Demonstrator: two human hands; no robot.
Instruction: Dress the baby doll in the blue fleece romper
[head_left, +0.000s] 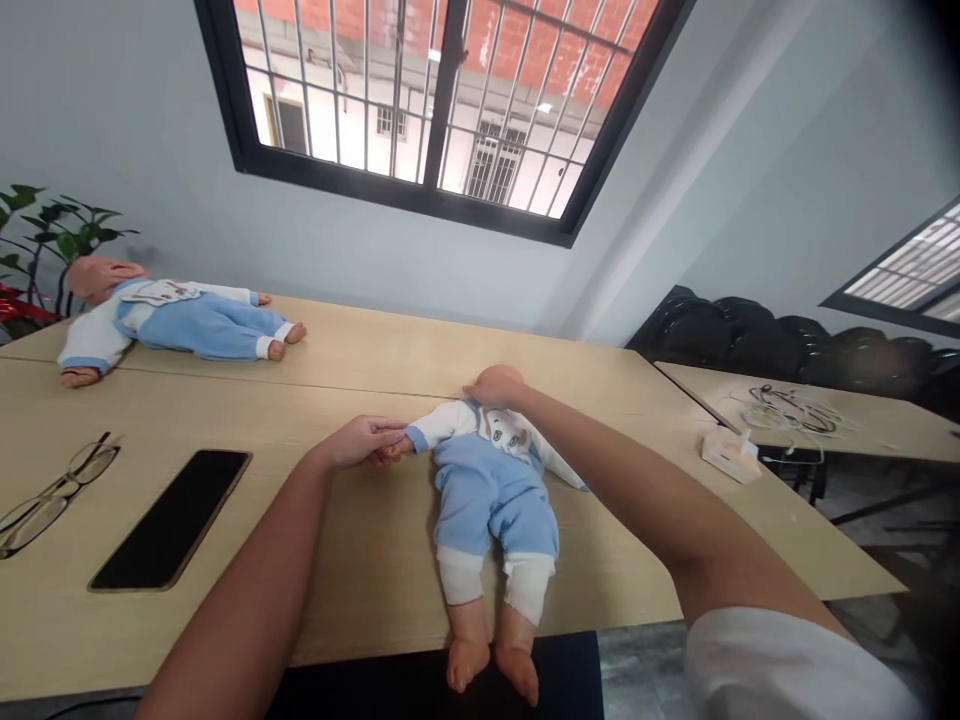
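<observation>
A baby doll [491, 485] in a blue and white outfit lies on its back on the table, its bare feet hanging past the front edge. My left hand [365, 440] is closed around the doll's small hand, on the left side. Across the doll's face and neck area lies my right hand [499, 390], touching the head; its fingers are largely hidden, so their grip cannot be made out. The doll's face is mostly covered by that hand, and my right forearm passes over its other arm.
A second baby doll [202, 320] lies at the back left near a plant [56, 235]. Eyeglasses [64, 490] and a black phone [172, 520] rest on the left. A pale plastic device [729, 453] sits at the right, with cables [791, 410] on another table beyond. Black chairs [750, 335] stand behind.
</observation>
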